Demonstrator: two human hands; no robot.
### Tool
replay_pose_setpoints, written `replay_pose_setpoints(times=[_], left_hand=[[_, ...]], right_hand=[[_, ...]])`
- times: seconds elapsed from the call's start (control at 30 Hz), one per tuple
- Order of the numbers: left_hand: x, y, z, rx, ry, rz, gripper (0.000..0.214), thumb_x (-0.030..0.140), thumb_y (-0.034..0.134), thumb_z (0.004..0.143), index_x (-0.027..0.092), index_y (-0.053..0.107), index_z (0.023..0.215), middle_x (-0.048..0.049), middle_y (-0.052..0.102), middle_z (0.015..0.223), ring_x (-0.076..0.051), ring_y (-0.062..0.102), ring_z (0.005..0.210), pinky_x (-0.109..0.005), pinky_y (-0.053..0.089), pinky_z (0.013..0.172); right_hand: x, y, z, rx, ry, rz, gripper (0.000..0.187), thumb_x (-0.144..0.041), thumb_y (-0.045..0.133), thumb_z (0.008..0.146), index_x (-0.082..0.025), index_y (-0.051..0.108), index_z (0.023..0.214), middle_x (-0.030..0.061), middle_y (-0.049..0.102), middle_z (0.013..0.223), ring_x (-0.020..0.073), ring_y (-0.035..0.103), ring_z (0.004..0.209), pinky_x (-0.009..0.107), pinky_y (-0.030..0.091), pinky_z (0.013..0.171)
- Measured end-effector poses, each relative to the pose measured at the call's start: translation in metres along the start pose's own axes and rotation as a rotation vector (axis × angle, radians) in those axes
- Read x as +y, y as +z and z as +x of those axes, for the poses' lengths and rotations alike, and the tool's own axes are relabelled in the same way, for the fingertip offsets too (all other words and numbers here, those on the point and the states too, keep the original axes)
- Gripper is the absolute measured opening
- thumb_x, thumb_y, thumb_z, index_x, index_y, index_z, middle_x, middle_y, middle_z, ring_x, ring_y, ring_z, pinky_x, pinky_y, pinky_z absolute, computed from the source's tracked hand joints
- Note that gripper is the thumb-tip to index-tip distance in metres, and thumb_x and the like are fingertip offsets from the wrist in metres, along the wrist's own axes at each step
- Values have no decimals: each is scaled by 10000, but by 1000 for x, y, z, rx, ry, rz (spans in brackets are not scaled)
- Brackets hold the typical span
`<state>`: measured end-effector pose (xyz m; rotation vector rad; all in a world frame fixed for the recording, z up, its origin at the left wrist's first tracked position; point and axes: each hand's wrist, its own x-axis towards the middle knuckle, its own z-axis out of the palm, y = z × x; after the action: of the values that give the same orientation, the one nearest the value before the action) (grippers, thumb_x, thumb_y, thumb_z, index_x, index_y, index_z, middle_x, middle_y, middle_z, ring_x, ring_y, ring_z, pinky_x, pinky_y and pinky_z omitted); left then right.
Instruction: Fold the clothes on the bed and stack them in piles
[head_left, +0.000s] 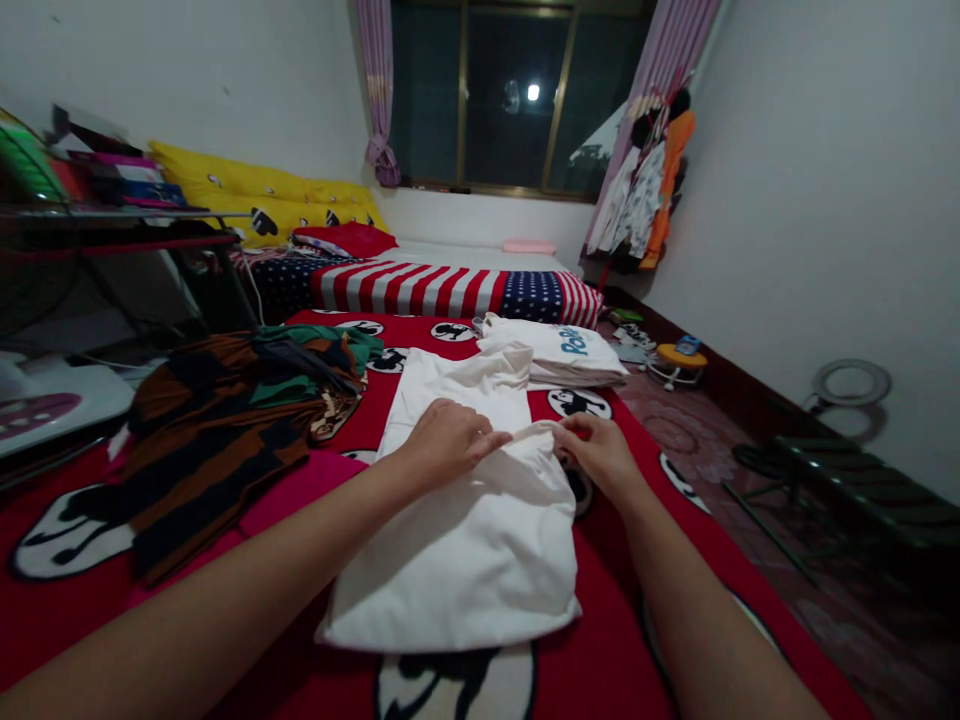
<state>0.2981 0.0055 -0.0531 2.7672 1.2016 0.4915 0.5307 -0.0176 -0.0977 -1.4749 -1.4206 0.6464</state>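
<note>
Cloth (450, 570): soft, matte and white, spread lengthwise over a plush red blanket (622, 610) at the centre of the view. Its near part was formed into a puffed, roughly four-sided panel with shallow creases; its far part was rumpled toward twelve o'clock.

Left hand (448, 440): placed palm down at the panel's twelve o'clock; a raised fabric edge was pinched between its extended thumb and curled fingers.

Right hand (600, 455): set at the panel's two o'clock; the other end of that edge was gripped between thumb and fingertips.

Folded stack (555, 350): laid at one o'clock from the cloth, flat white layers topped by blue lettering.

Striped garment (217, 430): heaped loosely at ten o'clock, banded in brown and dark navy; a crumpled green garment (360, 342) was bunched at its far end.

Magenta fabric (300, 490): smooth and partly covered by the striped heap, seen at nine o'clock.

Blanket pattern: round pale patches, printed with black figures, were scattered across the red pile.

Bed cover (420, 290): stretched across twelve o'clock, patterned with red and white stripes and starred navy blocks.

Stool (681, 357): round and orange-topped, stood at two o'clock on patterned flooring (675, 430).
</note>
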Motion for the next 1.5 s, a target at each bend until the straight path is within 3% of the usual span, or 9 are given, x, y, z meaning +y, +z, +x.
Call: replay_pose_setpoints(times=[0.13,0.37,0.7,0.83,0.93,1.07,1.2,1.37,1.5], left_hand=[[-6,-6,-5,48,-55,-4,514,453,352,955,148,723,772,-115,684,776,-215,607,730,-289,362,662],[-6,-5,5,-119,-118,-474,513,638,538,796,181,727,933,-46,697,781,-193,615,713,-246,386,609],[8,-9,4,-45,-60,-649,293,407,689,713,143,586,636,22,529,598,-117,498,564,-214,354,528],[4,-25,-1,-35,-123,-1085,377,466,744,683,135,636,828,-15,642,748,-150,598,663,-231,444,591],[-3,-34,-7,163,-197,-1235,438,459,788,656,142,647,924,-35,683,855,-163,629,741,-233,479,645],[-13,-37,-13,368,-231,-1206,415,433,811,645,147,634,888,-26,685,839,-151,623,722,-213,485,627],[-15,-41,-17,445,-188,-1090,417,420,819,635,143,624,877,-21,676,801,-151,623,690,-204,487,590],[-8,-56,-27,406,-128,-1022,581,378,824,638,179,555,1112,-18,688,789,-170,655,658,-213,512,556],[-8,-65,-41,399,-36,-984,674,277,800,689,218,487,1283,-5,687,778,-148,651,655,-202,511,571]], right_hand=[[-18,8,-3,267,-102,254,340,-505,651,771,-173,592,818,-18,595,636,98,511,441,213,431,401],[-41,16,-13,250,-215,359,339,-506,664,790,-175,601,823,-38,559,595,93,504,425,209,421,398],[-48,13,-15,446,-274,384,242,-408,659,811,-169,626,825,19,649,725,129,587,563,243,497,522],[-40,18,-7,335,-227,486,339,-383,708,755,-185,587,1001,62,661,1029,164,663,795,292,548,701],[-39,19,-6,261,-182,491,398,-415,715,740,-189,574,1036,75,640,1098,166,662,816,266,530,652],[-51,15,-16,122,-228,397,324,-476,621,827,-156,643,870,48,673,838,117,598,628,226,461,566],[-60,20,-24,-148,-279,294,418,-560,568,841,-153,662,861,51,672,827,133,602,646,242,462,596],[-47,34,-19,-189,-86,117,441,-579,557,825,-158,653,913,63,670,879,174,615,771,240,452,593],[-41,35,-21,-509,50,285,477,-520,691,725,-156,631,1027,59,686,889,161,623,741,236,452,603]])
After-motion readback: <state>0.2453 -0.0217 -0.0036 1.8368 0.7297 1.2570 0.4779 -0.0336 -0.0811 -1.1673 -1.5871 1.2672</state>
